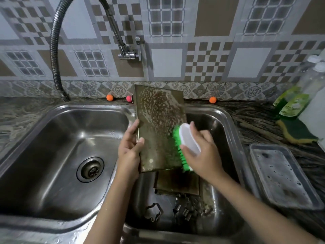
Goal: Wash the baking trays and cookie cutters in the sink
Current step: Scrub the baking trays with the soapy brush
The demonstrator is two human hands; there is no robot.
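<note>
1. My left hand (129, 147) grips the left edge of a baking tray (158, 124), thumb on the front face and fingers curled behind it.
2. My right hand (202, 152) clasps a scrubbing brush (186, 147) by its white back, and the green bristles press against the tray's lower right edge.
3. I hold the tray nearly upright over the right basin (226, 131) of a double steel sink; its brownish surface is speckled with suds or droplets.
4. Below it, on the right basin's floor, lies another baking tray (177, 182), dark and flat.
5. Nearer to me in the same basin lie metal cookie cutters (182, 206), with one separate cutter (153, 211) just to their left.
6. The left basin (58, 147) shows only its drain (90, 169).
7. A flexible faucet hose (54, 55) arches over from the tiled wall.
8. On the desk (263, 124) to the right sits a rectangular tray (281, 175) dotted with foam; behind it lie a green-and-yellow sponge (297, 132) and green-labelled bottles of dish soap (293, 104).
9. Small orange balls (212, 99) sit along the back edge by the wall.
</note>
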